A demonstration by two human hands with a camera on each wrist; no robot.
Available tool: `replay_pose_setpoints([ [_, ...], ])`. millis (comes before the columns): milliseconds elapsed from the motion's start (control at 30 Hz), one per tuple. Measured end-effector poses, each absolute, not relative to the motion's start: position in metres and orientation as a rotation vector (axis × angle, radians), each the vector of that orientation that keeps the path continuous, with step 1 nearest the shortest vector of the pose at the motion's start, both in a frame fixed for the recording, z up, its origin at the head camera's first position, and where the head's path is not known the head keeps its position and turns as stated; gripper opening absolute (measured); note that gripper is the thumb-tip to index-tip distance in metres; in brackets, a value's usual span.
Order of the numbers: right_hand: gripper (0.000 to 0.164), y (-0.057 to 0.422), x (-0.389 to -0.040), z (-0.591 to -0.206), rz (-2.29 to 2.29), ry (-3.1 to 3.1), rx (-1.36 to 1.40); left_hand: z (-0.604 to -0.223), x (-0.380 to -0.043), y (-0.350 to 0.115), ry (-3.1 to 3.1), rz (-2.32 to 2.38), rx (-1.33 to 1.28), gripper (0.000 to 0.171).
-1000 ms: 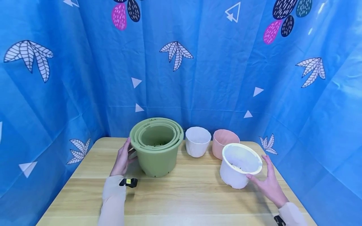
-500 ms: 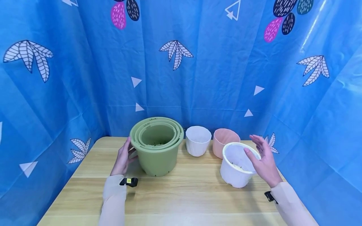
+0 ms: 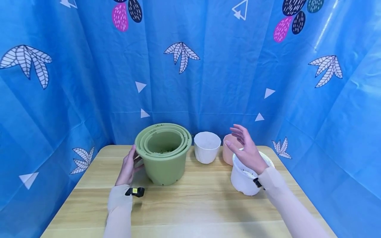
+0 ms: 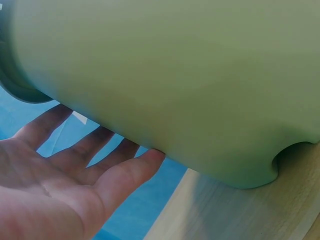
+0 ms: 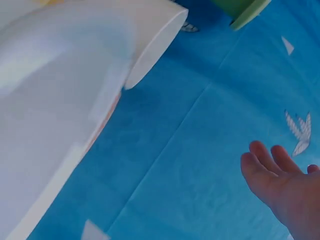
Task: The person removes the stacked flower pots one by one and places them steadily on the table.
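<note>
A nested stack of green flowerpots (image 3: 166, 170) stands upright at the left of the table. My left hand (image 3: 127, 168) touches its left side; the left wrist view shows the fingers (image 4: 125, 175) spread, their tips against the green wall. At the right is a white flowerpot (image 3: 242, 181) with a thick rim. Over it my right hand (image 3: 249, 152) hangs in the air, holding nothing, fingers loosely bent. That hand and forearm cover part of the white pot and of the pink pot (image 3: 227, 155) behind. Nearby sits a smaller white pot (image 3: 206, 155).
Everything stands on a light wooden table (image 3: 184, 211). A blue patterned curtain (image 3: 190, 92) hangs close behind the pots and along both sides. The pink pot and the larger white pot stand close together at the right.
My right hand has let go of the larger white pot's rim, lifted, and moved left and away from me over it. The left hand stays at the green stack.
</note>
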State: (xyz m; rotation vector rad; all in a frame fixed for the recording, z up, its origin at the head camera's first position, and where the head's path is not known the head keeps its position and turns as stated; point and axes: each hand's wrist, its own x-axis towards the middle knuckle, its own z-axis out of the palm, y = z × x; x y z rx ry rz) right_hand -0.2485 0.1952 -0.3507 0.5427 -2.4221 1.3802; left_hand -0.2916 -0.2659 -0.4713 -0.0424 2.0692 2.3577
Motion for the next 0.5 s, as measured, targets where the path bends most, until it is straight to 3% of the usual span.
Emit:
replay_pose_setpoints([
  [267, 0.079, 0.148, -0.262, -0.351, 1.449, -2.566, 0.631, -0.471, -0.289, -0.264, 2.071, 2.356, -0.042, 0.080],
  [500, 0.079, 0.114, -0.273, -0.360, 1.242, -2.662, 0.757, -0.468, -0.287, -0.262, 2.058, 2.379, -0.045, 0.079],
])
